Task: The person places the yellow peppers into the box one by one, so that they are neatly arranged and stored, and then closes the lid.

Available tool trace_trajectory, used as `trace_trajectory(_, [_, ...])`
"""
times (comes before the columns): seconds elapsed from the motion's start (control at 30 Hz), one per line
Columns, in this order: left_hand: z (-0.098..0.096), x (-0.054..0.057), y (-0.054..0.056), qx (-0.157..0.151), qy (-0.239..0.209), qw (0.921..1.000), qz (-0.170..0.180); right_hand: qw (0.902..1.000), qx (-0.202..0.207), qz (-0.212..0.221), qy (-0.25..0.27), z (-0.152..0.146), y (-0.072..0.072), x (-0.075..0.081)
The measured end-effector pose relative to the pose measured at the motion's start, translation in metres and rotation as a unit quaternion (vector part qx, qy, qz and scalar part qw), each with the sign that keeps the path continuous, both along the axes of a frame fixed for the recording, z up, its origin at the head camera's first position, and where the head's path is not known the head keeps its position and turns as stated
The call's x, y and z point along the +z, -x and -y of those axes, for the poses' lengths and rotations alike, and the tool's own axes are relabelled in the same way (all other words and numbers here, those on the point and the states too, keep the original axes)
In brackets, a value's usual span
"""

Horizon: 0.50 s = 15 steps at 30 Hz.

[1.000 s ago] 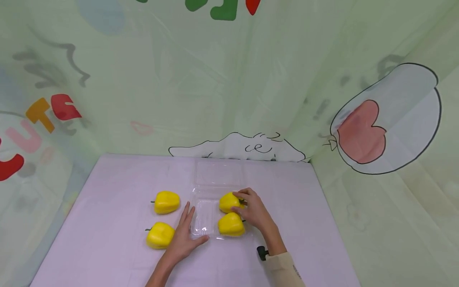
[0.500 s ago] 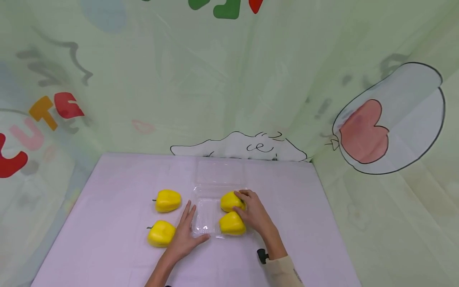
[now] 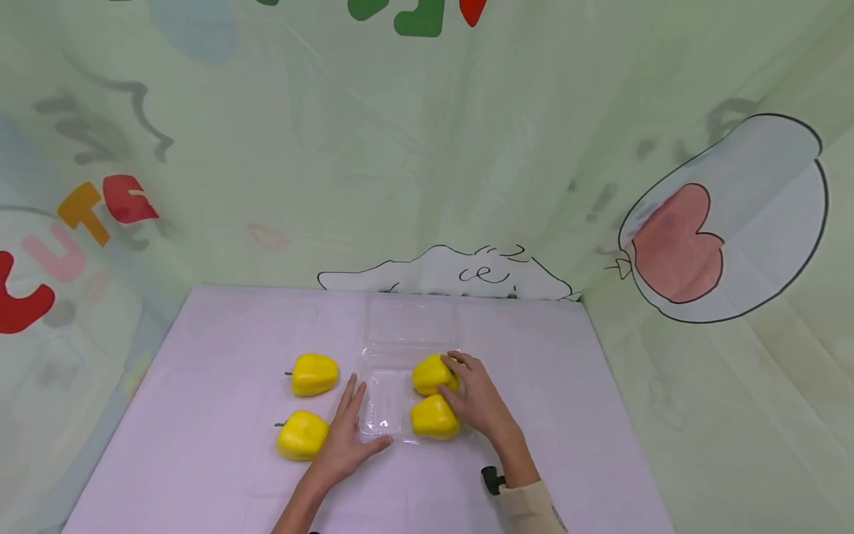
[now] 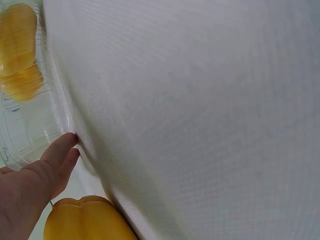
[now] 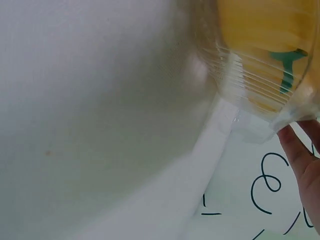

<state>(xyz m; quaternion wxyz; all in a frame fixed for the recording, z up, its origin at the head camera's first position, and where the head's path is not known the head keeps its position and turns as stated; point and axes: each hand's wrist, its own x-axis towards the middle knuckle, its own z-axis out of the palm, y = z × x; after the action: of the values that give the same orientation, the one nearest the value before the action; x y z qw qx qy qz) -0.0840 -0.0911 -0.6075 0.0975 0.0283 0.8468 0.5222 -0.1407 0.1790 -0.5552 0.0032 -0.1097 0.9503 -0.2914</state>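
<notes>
Left hand (image 3: pixel 342 443): spread, right beside the box (image 3: pixel 385 400).
Right hand (image 3: pixel 475 397): pinching the far pepper (image 3: pixel 427 375) inside the box.
Other peppers (image 3: pixel 435 418): one inside the box, two left.

From here, the right arm (image 3: pixel 519 456) shows a beige sleeve (image 3: pixel 531 512) with a dark marking (image 3: pixel 557 517), perhaps lettering; a stubby black knob (image 3: pixel 491 480) juts beside the cuff (image 3: pixel 523 490). The left forearm (image 3: pixel 302 501) is bare.

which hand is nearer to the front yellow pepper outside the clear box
Left. The left hand is right beside the front pepper, to its right; the right hand is farther off, across the clear box, at the back pepper in it.
</notes>
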Motion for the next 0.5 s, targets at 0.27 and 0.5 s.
trace_trajectory(0.27, [0.001,-0.001,0.001,0.001,0.002,1.0000,-0.006,0.9991,-0.005,-0.021,0.037,-0.009,-0.003,0.002])
trace_trajectory(0.5, [0.000,-0.001,0.000,-0.001,-0.001,1.0000,0.003,0.9958,-0.026,-0.014,0.086,-0.025,-0.013,-0.005])
